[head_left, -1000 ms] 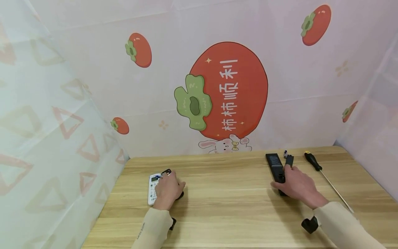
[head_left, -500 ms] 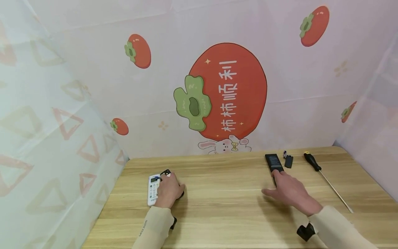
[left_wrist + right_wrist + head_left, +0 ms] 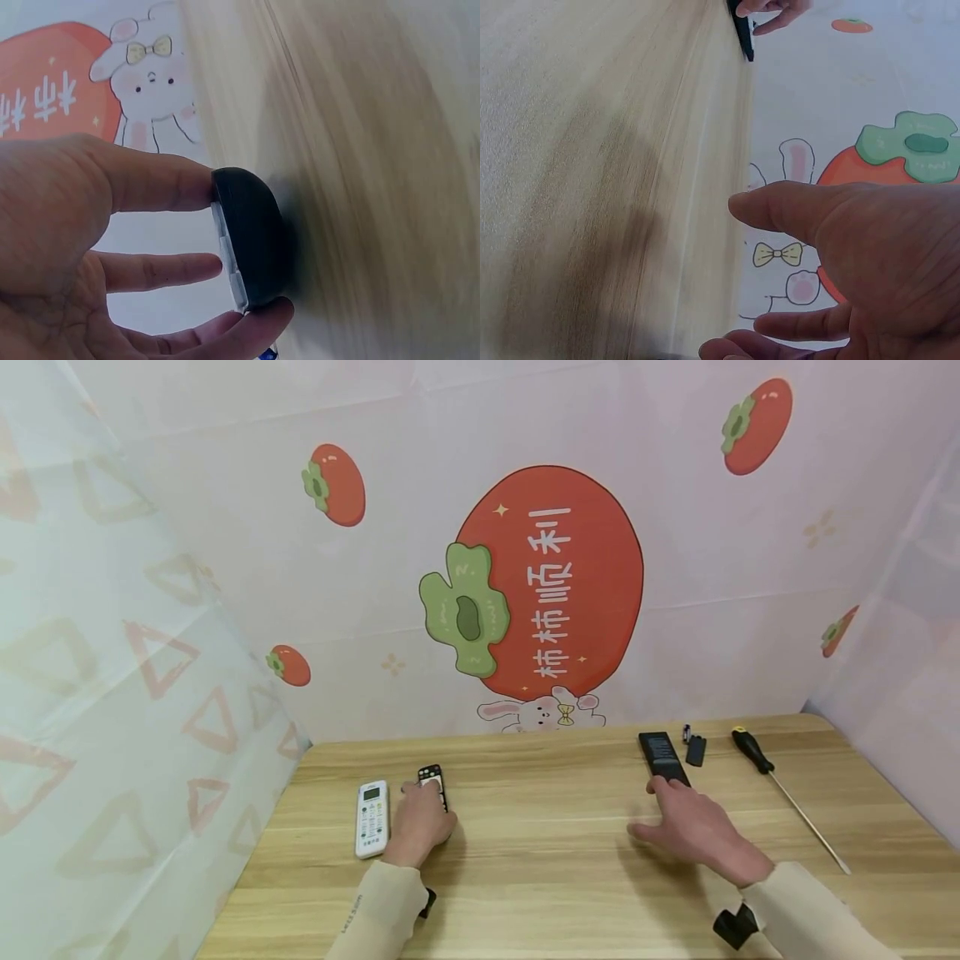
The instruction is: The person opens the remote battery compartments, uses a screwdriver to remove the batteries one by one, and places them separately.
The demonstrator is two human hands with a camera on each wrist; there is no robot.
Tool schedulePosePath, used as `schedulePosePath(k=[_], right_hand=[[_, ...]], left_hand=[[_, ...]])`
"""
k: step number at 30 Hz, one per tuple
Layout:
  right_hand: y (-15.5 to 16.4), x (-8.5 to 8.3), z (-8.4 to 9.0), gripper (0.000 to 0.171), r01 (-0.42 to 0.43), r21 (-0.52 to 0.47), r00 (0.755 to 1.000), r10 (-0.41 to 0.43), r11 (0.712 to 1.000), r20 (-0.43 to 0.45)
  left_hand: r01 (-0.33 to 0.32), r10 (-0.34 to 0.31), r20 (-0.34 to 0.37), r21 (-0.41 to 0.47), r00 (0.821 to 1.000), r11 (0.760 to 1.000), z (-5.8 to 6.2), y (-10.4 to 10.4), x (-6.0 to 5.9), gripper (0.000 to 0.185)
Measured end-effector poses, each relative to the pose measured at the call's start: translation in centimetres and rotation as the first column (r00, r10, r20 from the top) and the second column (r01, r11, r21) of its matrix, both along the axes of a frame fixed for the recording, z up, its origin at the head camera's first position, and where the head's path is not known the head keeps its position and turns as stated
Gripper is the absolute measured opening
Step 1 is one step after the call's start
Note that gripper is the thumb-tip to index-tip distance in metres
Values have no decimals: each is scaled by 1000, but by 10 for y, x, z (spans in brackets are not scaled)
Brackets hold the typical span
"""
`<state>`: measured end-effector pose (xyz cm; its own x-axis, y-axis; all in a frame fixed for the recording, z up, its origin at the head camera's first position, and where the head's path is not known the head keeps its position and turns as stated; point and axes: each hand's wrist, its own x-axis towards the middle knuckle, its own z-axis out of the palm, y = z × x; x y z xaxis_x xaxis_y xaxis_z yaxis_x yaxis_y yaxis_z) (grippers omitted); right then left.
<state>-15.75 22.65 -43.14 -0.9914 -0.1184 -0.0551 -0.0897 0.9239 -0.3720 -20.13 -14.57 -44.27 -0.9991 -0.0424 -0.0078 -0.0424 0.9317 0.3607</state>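
My left hand (image 3: 418, 820) grips a black remote control (image 3: 430, 772) by its sides; its far end with light buttons sticks out past the fingers. In the left wrist view the thumb and a finger press on opposite edges of the dark remote (image 3: 251, 240). A small blue tip (image 3: 268, 353), possibly a battery, peeks out below those fingers. My right hand (image 3: 693, 831) hovers by the near end of a second black remote (image 3: 662, 758), thumb and fingers spread. Nothing sits between those fingers in the right wrist view. The hand hides that remote's lower part.
A white remote control (image 3: 371, 818) with a small screen lies left of my left hand. Toward the back right of the wooden table (image 3: 540, 860) are a small battery (image 3: 686, 734), a dark battery cover (image 3: 696, 751) and a long screwdriver (image 3: 757, 760). Printed cloth walls surround the table.
My left hand has moved right with its black remote, off the white one. My right hand has drawn back left and nearer from the battery cover and second remote, its fingers spreading.
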Motion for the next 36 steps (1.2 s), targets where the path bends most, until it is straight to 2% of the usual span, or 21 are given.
schedulePosePath(k=[3,11,20,26,30,33,36], right_hand=[[-1,1,0,69,-3,-5,1000,3,1000,3],[-5,3,-1,68,-19,-11,1000,19,1000,4],[-6,6,-2,66,-48,-32,999,49,998,17],[-8,7,-1,65,-56,-38,998,57,998,23],[-9,7,-2,64,-62,-43,998,62,997,18],[-10,8,-3,64,-65,-45,998,66,997,14],[-11,7,-3,64,-68,-46,998,69,997,11]], left_hand=[[13,-14,21,24,1000,1000,0,7,3,50],[107,-108,34,39,994,994,-2,24,9,52],[246,-246,-8,55,969,968,0,43,17,44],[348,-348,7,42,937,937,1,52,20,47],[398,-399,48,23,916,917,1,58,22,50],[446,-445,67,-12,893,895,2,63,23,51],[510,-506,77,-61,859,858,2,68,23,51]])
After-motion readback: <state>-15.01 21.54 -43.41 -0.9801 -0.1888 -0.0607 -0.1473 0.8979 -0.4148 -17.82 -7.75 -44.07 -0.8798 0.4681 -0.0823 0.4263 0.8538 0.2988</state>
